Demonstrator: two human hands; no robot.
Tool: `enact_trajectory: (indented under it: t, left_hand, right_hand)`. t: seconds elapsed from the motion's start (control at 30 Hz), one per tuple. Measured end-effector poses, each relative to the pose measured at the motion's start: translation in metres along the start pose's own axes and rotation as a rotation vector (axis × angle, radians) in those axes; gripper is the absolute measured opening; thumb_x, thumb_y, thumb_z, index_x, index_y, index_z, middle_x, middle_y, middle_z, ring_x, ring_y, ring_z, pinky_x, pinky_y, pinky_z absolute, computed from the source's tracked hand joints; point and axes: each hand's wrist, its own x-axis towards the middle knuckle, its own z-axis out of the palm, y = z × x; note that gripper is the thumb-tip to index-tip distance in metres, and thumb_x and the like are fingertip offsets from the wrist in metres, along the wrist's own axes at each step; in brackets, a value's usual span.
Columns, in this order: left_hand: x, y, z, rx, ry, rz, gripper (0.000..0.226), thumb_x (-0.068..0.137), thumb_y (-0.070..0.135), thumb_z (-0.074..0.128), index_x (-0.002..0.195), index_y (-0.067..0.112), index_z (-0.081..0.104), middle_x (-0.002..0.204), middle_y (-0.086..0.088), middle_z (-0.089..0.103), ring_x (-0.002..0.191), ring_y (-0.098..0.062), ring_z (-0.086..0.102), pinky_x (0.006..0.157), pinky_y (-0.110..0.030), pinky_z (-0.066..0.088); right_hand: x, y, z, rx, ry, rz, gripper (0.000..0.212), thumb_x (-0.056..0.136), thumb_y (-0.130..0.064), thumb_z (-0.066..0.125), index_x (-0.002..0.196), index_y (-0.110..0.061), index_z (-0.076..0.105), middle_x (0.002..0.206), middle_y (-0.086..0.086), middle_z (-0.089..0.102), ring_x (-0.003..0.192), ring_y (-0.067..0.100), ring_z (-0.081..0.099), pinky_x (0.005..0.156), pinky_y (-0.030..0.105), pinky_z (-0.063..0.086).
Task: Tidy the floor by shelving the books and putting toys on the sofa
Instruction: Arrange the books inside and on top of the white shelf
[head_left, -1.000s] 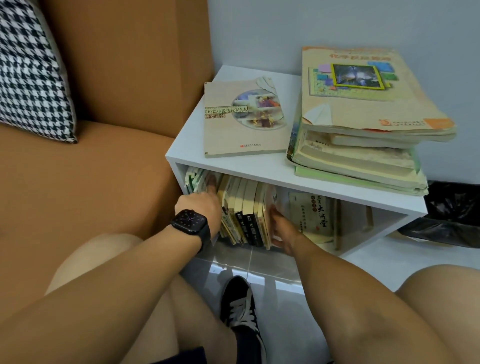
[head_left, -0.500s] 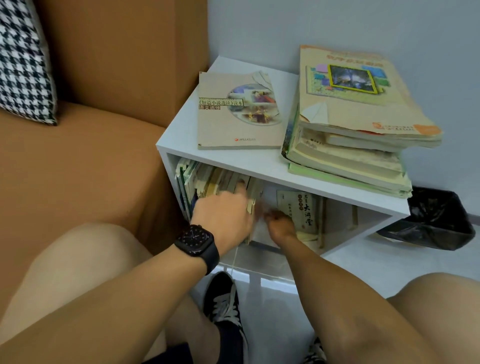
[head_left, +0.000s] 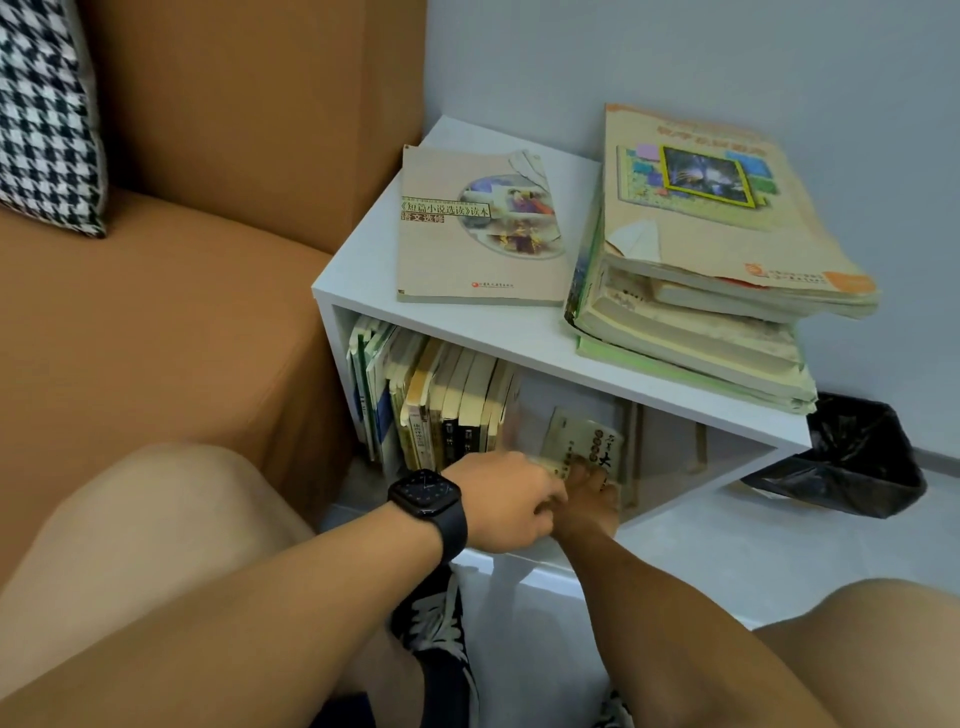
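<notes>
A white shelf unit (head_left: 483, 338) stands beside the orange sofa (head_left: 156, 322). A row of upright books (head_left: 441, 400) fills the left part of its lower compartment. To their right a yellow book (head_left: 584, 441) with dark characters leans inside the compartment. My left hand (head_left: 501, 506), with a black watch on the wrist, has curled fingers at that book's lower left corner. My right hand (head_left: 589, 501) grips the book's bottom edge, fingers over its cover. The two hands touch. No toys are in view.
A thin book (head_left: 478, 228) lies flat on the shelf top, next to a tall stack of worn books (head_left: 701, 270). A houndstooth pillow (head_left: 41, 119) sits on the sofa. A black bin bag (head_left: 852, 457) is right of the shelf. My shoe (head_left: 436, 613) is on the tiled floor.
My left hand has left the row of upright books and moved right to the yellow book, meeting my right hand at its bottom edge.
</notes>
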Motion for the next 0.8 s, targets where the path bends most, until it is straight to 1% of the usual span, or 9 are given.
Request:
enact_trajectory:
  t: [0.07, 0.13, 0.2, 0.33, 0.4, 0.5, 0.57, 0.7, 0.8]
  left_hand:
    - [0.002, -0.001, 0.003, 0.008, -0.053, -0.013, 0.033, 0.102, 0.027, 0.046, 0.13, 0.025, 0.062, 0.076, 0.01, 0.052, 0.071, -0.012, 0.049, 0.068, -0.029, 0.043]
    - [0.004, -0.005, 0.006, 0.008, -0.132, -0.044, 0.034, 0.102, 0.028, 0.047, 0.132, 0.024, 0.06, 0.095, 0.001, 0.064, 0.084, -0.018, 0.056, 0.074, -0.03, 0.048]
    - [0.005, -0.009, 0.009, 0.011, -0.215, -0.078, 0.038, 0.101, 0.029, 0.047, 0.139, 0.025, 0.055, 0.119, -0.005, 0.066, 0.1, -0.023, 0.06, 0.083, -0.034, 0.052]
    - [0.011, -0.014, 0.014, -0.044, -0.269, -0.162, 0.045, 0.102, 0.029, 0.048, 0.146, 0.021, 0.049, 0.137, -0.008, 0.058, 0.118, -0.027, 0.057, 0.095, -0.036, 0.051]
    - [0.014, -0.016, 0.019, -0.23, -0.156, -0.269, 0.045, 0.101, 0.032, 0.048, 0.144, 0.018, 0.051, 0.134, -0.01, 0.061, 0.108, -0.027, 0.065, 0.091, -0.039, 0.056]
    - [0.018, -0.015, 0.021, -0.751, -0.027, -0.456, 0.049, 0.104, 0.038, 0.045, 0.146, 0.014, 0.044, 0.112, -0.013, 0.069, 0.083, -0.028, 0.071, 0.077, -0.042, 0.063]
    - [0.02, -0.015, 0.016, -0.988, 0.007, -0.52, 0.056, 0.104, 0.048, 0.042, 0.149, 0.014, 0.039, 0.103, -0.014, 0.069, 0.08, -0.028, 0.072, 0.072, -0.041, 0.064]
    - [0.02, -0.012, 0.008, -1.196, 0.056, -0.57, 0.071, 0.098, 0.066, 0.039, 0.148, 0.015, 0.037, 0.102, -0.018, 0.071, 0.082, -0.031, 0.075, 0.065, -0.039, 0.063]
    - [0.02, -0.009, 0.006, -1.276, 0.116, -0.578, 0.071, 0.096, 0.071, 0.039, 0.143, 0.018, 0.039, 0.092, -0.019, 0.075, 0.066, -0.027, 0.074, 0.052, -0.031, 0.058]
  right_hand:
    - [0.004, -0.002, 0.004, 0.058, -0.052, 0.069, 0.095, 0.084, -0.049, 0.065, 0.155, -0.02, 0.008, 0.154, 0.018, 0.022, 0.137, 0.045, 0.032, 0.103, 0.053, 0.047]
    - [0.006, -0.011, 0.005, 0.071, -0.104, 0.122, 0.101, 0.083, -0.048, 0.067, 0.156, -0.017, 0.005, 0.157, 0.02, 0.017, 0.141, 0.049, 0.026, 0.102, 0.056, 0.044]
    - [0.009, -0.017, 0.005, 0.055, -0.116, 0.118, 0.097, 0.083, -0.045, 0.068, 0.155, -0.01, 0.014, 0.154, 0.02, 0.024, 0.138, 0.046, 0.035, 0.1, 0.051, 0.046]
    - [0.013, -0.005, -0.001, 0.252, -0.006, 0.082, 0.045, 0.092, -0.018, 0.055, 0.135, -0.007, 0.054, 0.136, 0.017, 0.056, 0.117, 0.033, 0.061, 0.095, 0.038, 0.053]
    - [0.009, 0.003, -0.004, 0.427, 0.055, 0.053, 0.041, 0.094, -0.008, 0.047, 0.133, -0.009, 0.059, 0.13, 0.018, 0.063, 0.114, 0.036, 0.062, 0.094, 0.038, 0.052]
    - [-0.013, 0.008, -0.013, 0.676, 0.223, -0.044, 0.046, 0.098, -0.004, 0.038, 0.137, -0.017, 0.059, 0.12, 0.014, 0.067, 0.108, 0.036, 0.063, 0.089, 0.037, 0.053]
    - [-0.031, 0.008, -0.016, 0.835, 0.329, -0.128, 0.042, 0.1, -0.003, 0.039, 0.134, -0.017, 0.06, 0.11, 0.005, 0.066, 0.103, 0.031, 0.063, 0.083, 0.032, 0.049]
    - [-0.066, 0.016, -0.012, 0.894, 0.489, -0.341, 0.041, 0.098, 0.003, 0.043, 0.13, -0.017, 0.058, 0.114, -0.002, 0.062, 0.103, 0.015, 0.059, 0.09, 0.031, 0.05]
    - [-0.084, 0.023, 0.001, 0.776, 0.501, -0.59, 0.045, 0.094, 0.007, 0.044, 0.122, -0.028, 0.052, 0.114, -0.007, 0.056, 0.104, 0.005, 0.054, 0.094, 0.024, 0.046]
